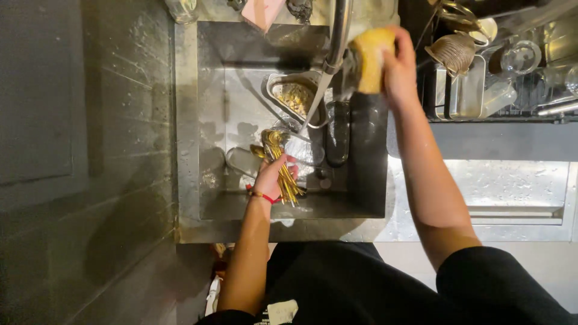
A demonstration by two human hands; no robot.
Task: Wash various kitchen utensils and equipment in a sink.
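Steel sink (188,132) in wet grey counter (120,120), left hand (269,177) fingers gripping gold cutlery (278,157), right hand (400,69) fingers clutching yellow sponge (370,57)

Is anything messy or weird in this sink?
Nothing is broken or spilled. The sink is crowded: the left hand holds gold cutlery above dishes, and the right hand holds a yellow sponge.

Left hand (269,178) seemingly clenched; right hand (400,66) raised, gripping.
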